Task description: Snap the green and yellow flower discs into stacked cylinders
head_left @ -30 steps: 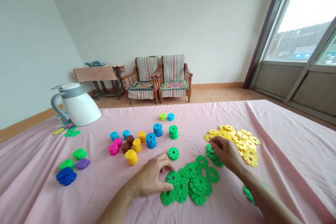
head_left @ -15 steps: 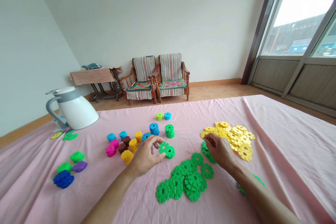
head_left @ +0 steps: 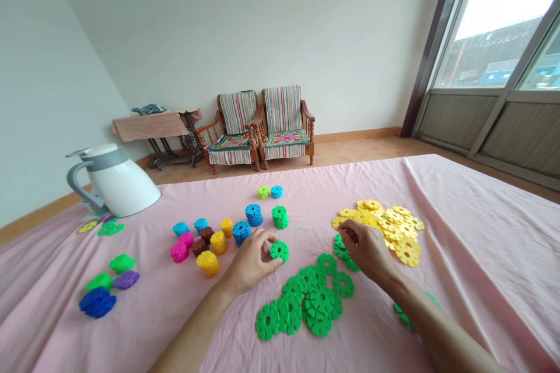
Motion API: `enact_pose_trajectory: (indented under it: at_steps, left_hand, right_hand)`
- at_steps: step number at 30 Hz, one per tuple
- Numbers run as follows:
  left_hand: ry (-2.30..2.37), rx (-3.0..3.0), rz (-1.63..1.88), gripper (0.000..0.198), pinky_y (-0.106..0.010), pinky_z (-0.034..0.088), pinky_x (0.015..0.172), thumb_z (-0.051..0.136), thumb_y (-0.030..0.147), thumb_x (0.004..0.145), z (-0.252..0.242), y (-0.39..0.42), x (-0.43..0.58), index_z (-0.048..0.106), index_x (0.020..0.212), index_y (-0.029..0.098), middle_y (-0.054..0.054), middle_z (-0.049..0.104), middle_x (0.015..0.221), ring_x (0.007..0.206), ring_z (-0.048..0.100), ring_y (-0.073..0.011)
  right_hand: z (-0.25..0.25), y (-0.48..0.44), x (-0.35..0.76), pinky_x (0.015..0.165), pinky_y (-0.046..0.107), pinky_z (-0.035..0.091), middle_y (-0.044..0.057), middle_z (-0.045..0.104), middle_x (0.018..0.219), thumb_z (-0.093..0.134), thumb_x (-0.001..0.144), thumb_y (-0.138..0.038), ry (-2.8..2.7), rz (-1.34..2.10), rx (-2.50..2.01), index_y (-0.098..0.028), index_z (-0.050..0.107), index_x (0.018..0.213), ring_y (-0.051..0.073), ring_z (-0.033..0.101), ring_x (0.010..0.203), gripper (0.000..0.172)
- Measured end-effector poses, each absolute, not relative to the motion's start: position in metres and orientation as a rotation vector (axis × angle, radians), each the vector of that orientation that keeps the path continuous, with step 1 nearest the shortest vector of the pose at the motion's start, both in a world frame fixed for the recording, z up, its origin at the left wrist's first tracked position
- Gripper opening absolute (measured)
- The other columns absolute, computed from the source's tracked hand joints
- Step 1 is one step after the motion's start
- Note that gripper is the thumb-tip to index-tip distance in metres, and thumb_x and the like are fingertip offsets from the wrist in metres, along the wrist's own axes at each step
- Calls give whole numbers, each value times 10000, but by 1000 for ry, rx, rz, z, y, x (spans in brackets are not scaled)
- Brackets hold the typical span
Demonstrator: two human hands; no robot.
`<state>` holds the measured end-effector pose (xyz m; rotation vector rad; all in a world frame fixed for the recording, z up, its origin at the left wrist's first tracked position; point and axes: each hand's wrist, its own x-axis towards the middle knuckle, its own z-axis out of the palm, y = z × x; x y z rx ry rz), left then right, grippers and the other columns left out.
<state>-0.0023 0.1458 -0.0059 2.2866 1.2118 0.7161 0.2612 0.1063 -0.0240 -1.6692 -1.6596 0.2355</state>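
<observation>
My left hand (head_left: 256,262) has its thumb and fingers closed around the edge of a green notched flower disc (head_left: 279,252), which looks lined up on a small pile. My right hand (head_left: 365,245) is curled with its fingertips together, over a few green discs (head_left: 340,247) at the edge of the yellow discs. Whatever may be in those fingertips is hidden. Between my forearms a loose heap of green discs (head_left: 321,301) lies on the cloth. A taller green stack (head_left: 280,217) stands just beyond my left hand.
Yellow discs (head_left: 406,250) are spread at the right. Blue (head_left: 241,233), yellow (head_left: 207,263), pink (head_left: 179,252) and brown (head_left: 200,247) stacks stand left of centre. Dark blue discs (head_left: 97,303) sit at far left, below a white jug (head_left: 125,183). Pink cloth (head_left: 472,256) covers the table.
The green disc in my left hand has come over the one beside it, and the two now overlap as one. My right hand has barely moved. The view has shifted slightly.
</observation>
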Motion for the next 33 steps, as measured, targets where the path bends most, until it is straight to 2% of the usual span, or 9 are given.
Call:
enact_pose_trajectory:
  at_steps: [5, 9, 13, 16, 23, 28, 33]
  left_hand:
    - [1232, 2287, 721, 318, -267, 423, 695, 658, 240, 687, 7, 140, -8, 565, 988, 199, -9, 542, 920, 733, 506, -130]
    - [1039, 2263, 412, 185, -222, 387, 608, 679, 309, 690, 28, 123, -20, 600, 815, 198, 18, 544, 792, 682, 493, -119]
    - [972, 2237, 152, 358, -209, 375, 603, 758, 301, 590, 40, 98, -27, 568, 884, 223, 41, 540, 844, 693, 492, -114]
    - [1061, 2243, 68, 403, -218, 364, 610, 752, 283, 581, 38, 83, -27, 530, 911, 223, 41, 524, 874, 697, 477, -120]
    - [1180, 2240, 137, 292, -225, 364, 646, 663, 179, 633, 23, 73, -26, 518, 884, 211, 31, 512, 896, 744, 482, -131]
    - [1202, 2278, 169, 275, -230, 364, 638, 684, 199, 614, 28, 85, -30, 511, 828, 202, 39, 515, 835, 735, 490, -134]
    - [1287, 2349, 436, 302, -252, 377, 661, 705, 261, 640, 36, 122, -23, 523, 874, 202, 24, 535, 817, 737, 499, -144]
  right_hand:
    - [-25, 106, 262, 514, 235, 323, -20, 556, 559, 421, 813, -243, -1661, 246, -1661, -186, 607, 763, 122, 491, 505, 201]
    - [-24, 106, 263, 509, 234, 316, -25, 545, 547, 422, 814, -241, -1667, 241, -1668, -187, 609, 764, 116, 472, 488, 201]
    - [-22, 106, 263, 503, 233, 304, -25, 548, 543, 425, 818, -249, -1670, 239, -1675, -189, 608, 746, 114, 476, 488, 206]
    - [-21, 105, 263, 501, 233, 299, -26, 555, 546, 426, 821, -259, -1673, 248, -1677, -189, 609, 750, 113, 481, 487, 209]
    - [-22, 107, 263, 492, 235, 288, -31, 542, 533, 427, 825, -274, -1681, 254, -1677, -189, 600, 732, 112, 473, 475, 214]
    - [-22, 106, 263, 498, 236, 294, -27, 554, 543, 428, 822, -270, -1678, 254, -1678, -189, 610, 755, 116, 483, 486, 211]
    - [-24, 106, 262, 503, 235, 306, -27, 552, 543, 436, 815, -265, -1690, 254, -1672, -188, 608, 745, 117, 487, 491, 201]
